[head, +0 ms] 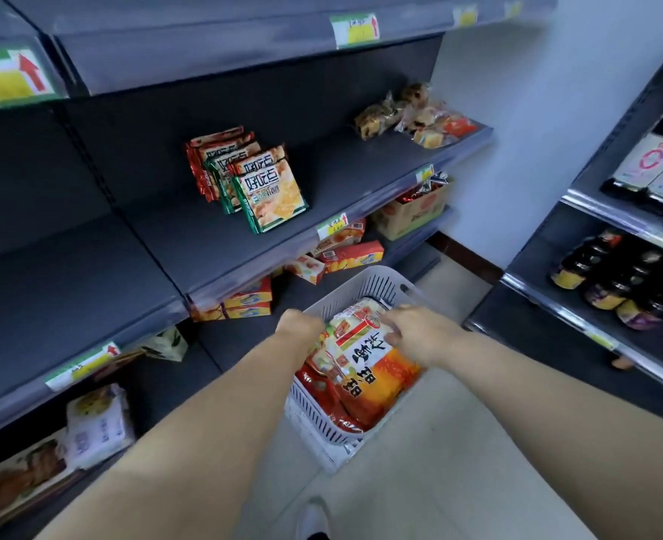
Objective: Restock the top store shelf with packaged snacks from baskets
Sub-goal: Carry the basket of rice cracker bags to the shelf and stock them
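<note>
- Right hand (415,329): lower centre of the frame, I see its fingers curled onto the top snack bag (364,344).
- Left hand (298,325): just left of it, at the bag's edge; I cannot tell its grip.
- Basket (376,284): white, slotted, on the floor, holding the red and orange bags.
- Shelf (213,235): left of centre, bearing green and red packets (259,185) standing in a row.

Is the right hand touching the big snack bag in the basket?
Touching. The head view shows the right hand resting on top of the snack bag in the white basket, its fingers pressed onto the wrapper with no gap showing.
</note>
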`<state>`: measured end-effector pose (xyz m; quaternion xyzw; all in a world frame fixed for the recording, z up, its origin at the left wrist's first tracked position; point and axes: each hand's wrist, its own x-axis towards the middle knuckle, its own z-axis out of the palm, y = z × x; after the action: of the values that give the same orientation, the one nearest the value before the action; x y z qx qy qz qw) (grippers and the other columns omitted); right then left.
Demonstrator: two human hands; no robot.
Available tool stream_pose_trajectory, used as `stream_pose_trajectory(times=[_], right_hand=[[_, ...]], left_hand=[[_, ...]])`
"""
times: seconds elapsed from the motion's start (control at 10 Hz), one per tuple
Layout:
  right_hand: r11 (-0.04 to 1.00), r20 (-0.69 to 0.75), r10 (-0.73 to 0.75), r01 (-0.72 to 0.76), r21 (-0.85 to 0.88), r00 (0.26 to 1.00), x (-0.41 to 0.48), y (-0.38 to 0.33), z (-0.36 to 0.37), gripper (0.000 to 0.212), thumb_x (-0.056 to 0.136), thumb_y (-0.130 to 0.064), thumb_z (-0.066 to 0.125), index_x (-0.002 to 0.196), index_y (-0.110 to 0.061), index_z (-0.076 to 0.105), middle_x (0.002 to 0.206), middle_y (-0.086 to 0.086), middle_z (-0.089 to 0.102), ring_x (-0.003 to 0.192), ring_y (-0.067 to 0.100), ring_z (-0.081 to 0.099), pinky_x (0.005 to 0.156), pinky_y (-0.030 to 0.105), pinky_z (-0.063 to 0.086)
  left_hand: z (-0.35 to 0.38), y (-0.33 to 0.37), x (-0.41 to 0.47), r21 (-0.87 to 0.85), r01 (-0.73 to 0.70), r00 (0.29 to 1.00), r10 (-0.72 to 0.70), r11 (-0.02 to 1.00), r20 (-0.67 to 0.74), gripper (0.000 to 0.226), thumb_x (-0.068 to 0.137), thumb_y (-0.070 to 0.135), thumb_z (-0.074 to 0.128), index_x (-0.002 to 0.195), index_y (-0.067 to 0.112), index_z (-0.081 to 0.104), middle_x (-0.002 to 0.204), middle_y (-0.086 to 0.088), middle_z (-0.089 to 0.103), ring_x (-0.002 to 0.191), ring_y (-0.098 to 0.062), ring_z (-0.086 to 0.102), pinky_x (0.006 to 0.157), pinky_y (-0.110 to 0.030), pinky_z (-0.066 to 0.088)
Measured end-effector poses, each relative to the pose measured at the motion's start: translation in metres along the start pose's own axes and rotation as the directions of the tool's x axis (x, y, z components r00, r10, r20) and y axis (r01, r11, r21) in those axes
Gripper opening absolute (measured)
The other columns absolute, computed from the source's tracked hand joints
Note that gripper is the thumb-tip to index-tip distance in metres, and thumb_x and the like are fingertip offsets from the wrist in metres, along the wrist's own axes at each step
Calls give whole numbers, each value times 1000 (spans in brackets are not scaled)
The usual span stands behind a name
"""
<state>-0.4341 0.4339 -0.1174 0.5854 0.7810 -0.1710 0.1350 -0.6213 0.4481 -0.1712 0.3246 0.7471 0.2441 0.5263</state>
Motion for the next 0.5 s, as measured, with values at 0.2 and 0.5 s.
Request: stream_pose_trajectory(times=[0.2, 0.5], right_hand=[[998, 79, -38, 41, -41, 996, 53, 20, 3, 40, 101, -30, 47, 139, -17, 50, 141, 8, 51, 128, 27, 48, 100, 36, 41], [956, 188, -232, 260, -137, 954, 142, 43, 17, 35, 99, -27, 47, 132, -18, 55, 142, 5, 50, 130, 26, 47, 105, 42, 41]], left_hand=[[25, -34, 37, -190, 192, 980, -199, 963, -20, 31, 90, 12, 55, 119, 3, 61, 76, -5, 55, 74, -25, 62, 70, -31, 43], [57, -52, 70, -168, 354, 909, -381, 920, -172, 5, 91, 9, 54, 89, 8, 58, 87, -10, 66, 81, -25, 65, 77, -34, 55]])
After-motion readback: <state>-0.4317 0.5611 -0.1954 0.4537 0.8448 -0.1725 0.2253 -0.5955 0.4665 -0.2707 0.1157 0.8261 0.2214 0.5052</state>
